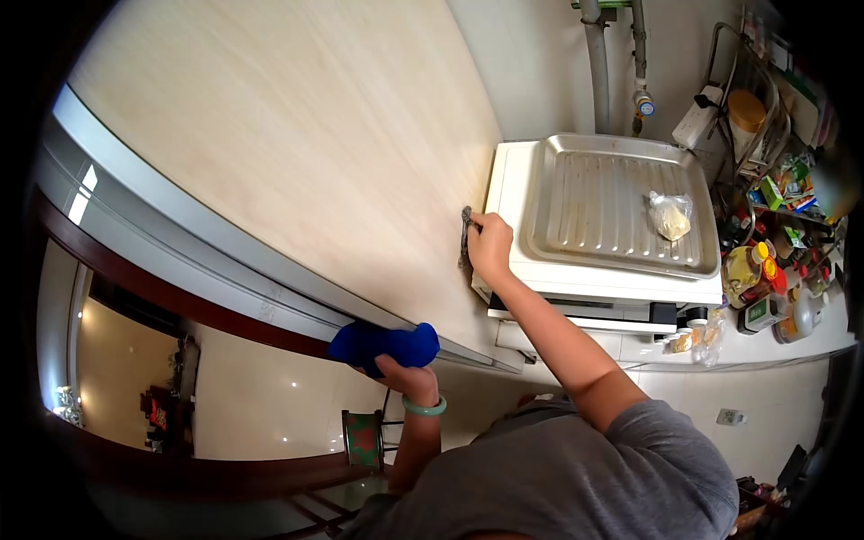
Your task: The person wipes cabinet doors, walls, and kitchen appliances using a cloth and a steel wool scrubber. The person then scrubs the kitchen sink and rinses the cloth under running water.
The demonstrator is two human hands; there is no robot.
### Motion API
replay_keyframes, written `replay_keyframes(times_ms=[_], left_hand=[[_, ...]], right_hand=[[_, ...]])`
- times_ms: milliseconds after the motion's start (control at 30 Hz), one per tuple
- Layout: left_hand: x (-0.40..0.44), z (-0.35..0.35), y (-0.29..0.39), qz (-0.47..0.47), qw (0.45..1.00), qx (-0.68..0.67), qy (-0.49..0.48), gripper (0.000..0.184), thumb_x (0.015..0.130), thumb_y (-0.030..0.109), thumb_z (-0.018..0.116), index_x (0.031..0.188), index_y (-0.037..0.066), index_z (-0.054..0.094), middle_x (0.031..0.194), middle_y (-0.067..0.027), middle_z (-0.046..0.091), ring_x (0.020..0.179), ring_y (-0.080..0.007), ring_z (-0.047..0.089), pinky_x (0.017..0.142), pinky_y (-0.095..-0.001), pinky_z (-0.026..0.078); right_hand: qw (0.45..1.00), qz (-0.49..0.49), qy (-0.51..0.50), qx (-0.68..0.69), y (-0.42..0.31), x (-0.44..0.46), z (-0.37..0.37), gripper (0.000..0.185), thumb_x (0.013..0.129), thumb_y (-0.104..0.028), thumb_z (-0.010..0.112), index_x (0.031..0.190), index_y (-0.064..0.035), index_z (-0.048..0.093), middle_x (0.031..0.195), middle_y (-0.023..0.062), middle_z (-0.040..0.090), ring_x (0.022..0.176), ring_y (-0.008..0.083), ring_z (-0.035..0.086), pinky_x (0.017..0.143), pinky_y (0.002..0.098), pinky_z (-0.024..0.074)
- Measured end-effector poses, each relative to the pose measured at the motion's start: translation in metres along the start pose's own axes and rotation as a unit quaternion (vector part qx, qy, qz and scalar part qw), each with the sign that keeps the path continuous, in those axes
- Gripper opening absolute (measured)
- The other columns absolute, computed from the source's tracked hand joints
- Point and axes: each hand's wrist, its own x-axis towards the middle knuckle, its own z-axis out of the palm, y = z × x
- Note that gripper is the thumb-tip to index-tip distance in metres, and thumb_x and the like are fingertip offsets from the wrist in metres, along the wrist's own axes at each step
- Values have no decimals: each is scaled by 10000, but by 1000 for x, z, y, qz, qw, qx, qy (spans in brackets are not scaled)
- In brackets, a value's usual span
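Observation:
My left hand, with a pale green bangle on the wrist, grips a folded blue cloth at the edge of the silver door frame. A dark grey crumpled cloth is pinched in the fingers of my right hand, against the pale wall panel. That hand is beside the left side of a white countertop oven. On the oven lies a ridged metal baking tray, which carries a small knotted plastic bag with something pale inside.
Bottles and jars crowd the counter right of the oven, below a rack of packets. Grey pipes run down the back wall. A chair stands beyond the doorway, and a socket is at lower right.

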Motion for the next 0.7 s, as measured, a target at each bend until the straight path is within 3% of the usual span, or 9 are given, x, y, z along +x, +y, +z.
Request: replay_keyframes(times_ms=[200, 267, 333, 400, 433, 567, 600, 667, 700], left_hand=[[2, -11, -5, 14, 1000, 8, -20, 519, 916, 427, 341, 1149, -22, 455, 1097, -105, 530, 942, -199, 542, 819, -315, 459], [-4, -2, 0, -29, 1000, -4, 6, 498, 917, 424, 339, 1108, -15, 477, 1026, -93, 547, 889, -189, 545, 777, -308, 465], [-3, 7, 4, -32, 999, -18, -17, 468, 918, 419, 342, 1061, 0, 491, 976, -77, 550, 846, -185, 547, 751, -305, 467], [-7, 14, 16, -48, 999, -13, 14, 437, 919, 417, 341, 1003, 17, 494, 924, -58, 544, 806, -174, 536, 719, -297, 464], [-3, -10, 7, -39, 996, 10, -85, 458, 917, 427, 338, 1047, 14, 487, 971, -69, 548, 839, -178, 544, 744, -298, 472], [1, -7, -8, -12, 999, -5, -51, 486, 901, 428, 393, 1124, 2, 465, 1007, -80, 554, 879, -196, 552, 760, -302, 474], [-3, 16, 9, 18, 1000, -6, -11, 472, 879, 384, 466, 1149, -3, 450, 1021, -88, 555, 895, -206, 550, 747, -294, 471], [-12, 22, 22, 43, 999, 6, 31, 483, 857, 341, 539, 1174, -9, 434, 1035, -97, 555, 912, -216, 548, 734, -286, 467], [-11, 13, 23, 217, 950, 219, -51, 462, 816, 269, 601, 1155, -8, 455, 1052, -117, 543, 922, -234, 542, 726, -313, 459]], right_hand=[[998, 62, 21, 1, 1, 37, 17, 119, 738, -4, 552, 755, 25, 666, 775, 229, 595, 715, 370, 589, 643, 408, 458], [996, -42, -21, -73, -5, -4, -1, 111, 750, -18, 563, 737, 27, 663, 744, 219, 583, 711, 361, 587, 637, 406, 457], [997, -42, -44, 56, -3, -32, -9, 104, 754, -19, 569, 721, 28, 656, 715, 222, 563, 705, 361, 581, 640, 417, 453], [999, -26, -7, -18, 6, -3, 6, 105, 758, -15, 560, 711, 43, 635, 712, 238, 558, 692, 387, 567, 632, 432, 448], [1000, -4, -5, -14, 11, 25, 15, 107, 760, -19, 549, 711, 45, 621, 717, 241, 556, 693, 397, 562, 629, 441, 444], [998, -8, -5, -63, 10, 15, 20, 106, 703, 4, 553, 758, 8, 644, 764, 219, 569, 723, 371, 562, 637, 422, 443], [990, -53, -76, -105, -5, -9, -7, 109, 694, 20, 553, 756, 8, 642, 760, 215, 569, 738, 367, 562, 646, 415, 447], [983, -31, -159, 84, 2, -46, -37, 185, 675, 32, 590, 847, 13, 656, 828, 194, 609, 749, 337, 591, 680, 352, 472], [977, 24, -181, 114, -1, -56, -51, 221, 709, 18, 604, 926, 20, 650, 870, 170, 633, 753, 259, 620, 678, 289, 472]])
